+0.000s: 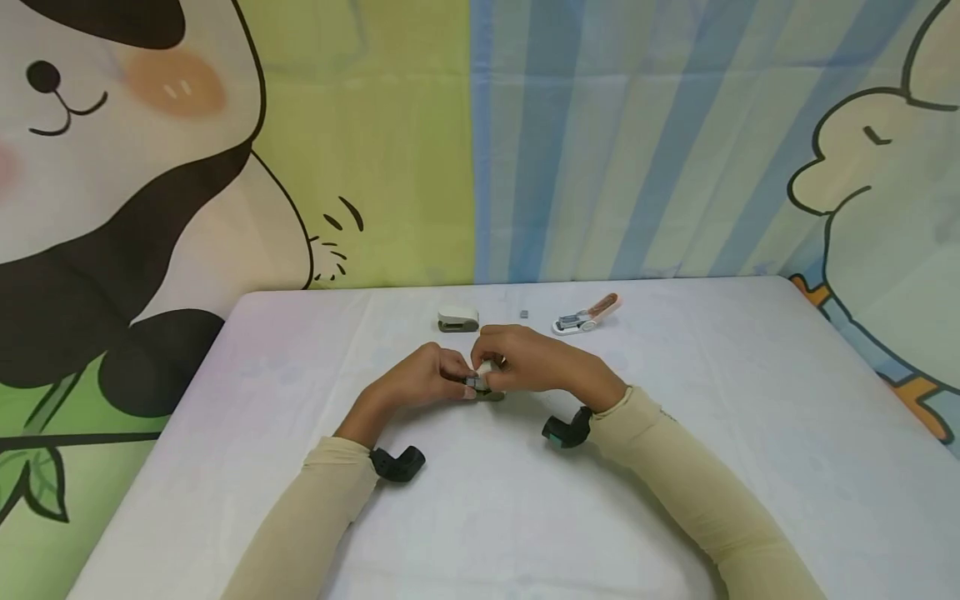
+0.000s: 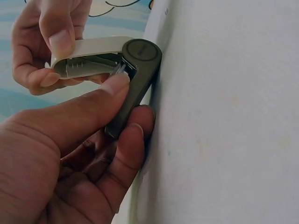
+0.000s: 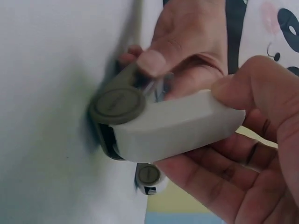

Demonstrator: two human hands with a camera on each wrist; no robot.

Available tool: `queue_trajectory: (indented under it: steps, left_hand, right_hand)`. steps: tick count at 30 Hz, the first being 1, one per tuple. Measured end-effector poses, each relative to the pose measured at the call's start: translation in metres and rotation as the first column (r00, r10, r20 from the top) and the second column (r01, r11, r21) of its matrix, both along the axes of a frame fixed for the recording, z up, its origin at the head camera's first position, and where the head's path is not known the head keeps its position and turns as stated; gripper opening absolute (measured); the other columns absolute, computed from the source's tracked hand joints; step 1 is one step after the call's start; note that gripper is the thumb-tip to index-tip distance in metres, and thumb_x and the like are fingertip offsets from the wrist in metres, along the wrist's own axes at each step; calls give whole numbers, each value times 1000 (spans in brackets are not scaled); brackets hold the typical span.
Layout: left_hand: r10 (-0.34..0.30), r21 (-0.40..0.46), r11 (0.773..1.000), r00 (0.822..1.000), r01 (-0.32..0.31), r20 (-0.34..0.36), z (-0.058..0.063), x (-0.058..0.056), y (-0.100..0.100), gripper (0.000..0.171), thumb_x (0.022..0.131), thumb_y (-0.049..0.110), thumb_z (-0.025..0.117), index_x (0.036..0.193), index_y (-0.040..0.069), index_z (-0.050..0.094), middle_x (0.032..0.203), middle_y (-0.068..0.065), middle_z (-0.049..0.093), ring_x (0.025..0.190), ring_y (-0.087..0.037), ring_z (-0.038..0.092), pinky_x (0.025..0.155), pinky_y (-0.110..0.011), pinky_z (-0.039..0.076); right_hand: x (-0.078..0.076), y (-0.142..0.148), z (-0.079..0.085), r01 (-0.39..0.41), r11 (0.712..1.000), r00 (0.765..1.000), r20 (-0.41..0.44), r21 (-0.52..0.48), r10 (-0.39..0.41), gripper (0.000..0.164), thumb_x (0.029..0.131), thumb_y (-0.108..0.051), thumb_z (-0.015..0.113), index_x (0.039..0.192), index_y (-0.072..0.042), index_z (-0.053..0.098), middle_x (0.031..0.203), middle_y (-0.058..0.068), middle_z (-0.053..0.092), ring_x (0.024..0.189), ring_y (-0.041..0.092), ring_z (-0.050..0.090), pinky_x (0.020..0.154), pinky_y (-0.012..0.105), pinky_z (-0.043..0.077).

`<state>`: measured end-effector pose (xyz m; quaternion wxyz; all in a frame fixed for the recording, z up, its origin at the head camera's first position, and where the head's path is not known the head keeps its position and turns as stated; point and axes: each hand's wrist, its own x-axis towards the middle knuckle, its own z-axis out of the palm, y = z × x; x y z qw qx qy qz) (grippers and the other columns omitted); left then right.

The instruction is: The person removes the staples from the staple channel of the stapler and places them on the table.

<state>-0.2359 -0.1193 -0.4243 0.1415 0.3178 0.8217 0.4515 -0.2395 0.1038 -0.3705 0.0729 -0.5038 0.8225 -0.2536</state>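
Between the two hands a small stapler (image 1: 491,397) is spread wide at its hinge. My left hand (image 1: 420,377) grips its grey-green base (image 2: 135,91), fingers below. The left thumb presses by the hinge on a shiny metal piece (image 2: 122,69); most of it is covered, so I cannot tell whether it is a staple strip or part of the stapler. My right hand (image 1: 536,358) pinches the white top cover (image 3: 180,126) between thumb and fingers. A spring shows inside that raised cover in the left wrist view.
Behind the hands on the white table (image 1: 465,517) stand another white and grey-green stapler (image 1: 457,319), a small grey block (image 1: 524,314) and a pink and white stapler (image 1: 588,318), its arm raised. A printed cloth (image 1: 405,150) hangs along the far edge.
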Motion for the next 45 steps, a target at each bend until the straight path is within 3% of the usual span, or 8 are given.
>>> queue_trajectory:
  steps: [10, 17, 25, 28, 31, 34, 38, 45]
  left_hand:
    - [-15, 8, 1000, 1000, 15, 6, 5, 2, 0, 8, 83, 5, 75, 89, 7, 80, 91, 0, 69, 81, -14, 61, 71, -28, 48]
    - [19, 2, 1000, 999, -19, 37, 4, 3, 0, 16, 83, 8, 77, 98, 6, 79, 90, 1, 68, 76, -13, 58, 67, -27, 46]
    - [15, 3, 1000, 998, -16, 63, 1, 4, 1, 20, 83, 8, 77, 102, 5, 77, 89, 0, 68, 73, -14, 55, 64, -26, 44]
    - [24, -9, 1000, 998, -24, 57, 2, 4, 2, 19, 82, 8, 78, 101, 6, 78, 89, 1, 68, 74, -14, 55, 64, -26, 44]
    - [36, -27, 999, 998, -35, 51, 4, 4, 0, 19, 82, 9, 78, 101, 6, 78, 89, 1, 68, 74, -14, 55, 64, -26, 44]
    - [29, -31, 999, 999, -28, 39, 5, 4, -2, 22, 82, 10, 79, 102, 4, 77, 89, -1, 68, 73, -14, 55, 64, -27, 45]
    - [17, -25, 1000, 1000, -17, 21, 4, 4, -4, 17, 81, 10, 79, 98, 6, 79, 88, 0, 69, 74, -12, 56, 65, -27, 46]
    - [15, 24, 1000, 999, -16, 37, 3, 5, 1, 11, 78, 3, 79, 86, 11, 80, 83, 2, 68, 74, -12, 56, 64, -25, 45]
  right_hand:
    - [-4, 7, 8, -6, 1000, 993, 116, -6, 6, 13, 86, -2, 61, 97, -7, 64, 95, 3, 57, 85, 17, 56, 75, 28, 49]
    - [-7, 23, 20, 26, 986, 987, 149, 167, -52, 13, 82, -1, 65, 84, -11, 57, 82, 3, 52, 73, 15, 45, 67, 31, 39]
    - [-12, 43, 18, 29, 942, 949, 286, 334, -130, 19, 82, 2, 70, 77, -13, 60, 77, -3, 57, 68, 11, 54, 64, 29, 46]
    - [-10, 43, 23, 59, 921, 953, 252, 385, -166, 16, 85, -4, 70, 76, -15, 63, 78, -5, 60, 71, 11, 56, 67, 30, 47]
    - [-7, 39, 29, 130, 933, 974, 131, 336, -183, 12, 90, -12, 70, 79, -17, 67, 81, -7, 61, 78, 12, 58, 74, 32, 48]
    - [-2, 32, 31, 191, 971, 981, -2, 141, -193, 6, 93, -16, 68, 87, -15, 70, 86, -7, 60, 82, 10, 57, 76, 31, 48]
    - [9, 11, 24, 153, 986, 986, -56, -65, -157, 7, 94, -13, 66, 99, -9, 70, 88, -2, 57, 73, 10, 52, 67, 27, 46]
    - [18, -12, 2, 155, 983, 987, 20, 95, -158, 7, 94, -11, 63, 97, -8, 69, 86, -2, 54, 73, 11, 49, 65, 26, 43]
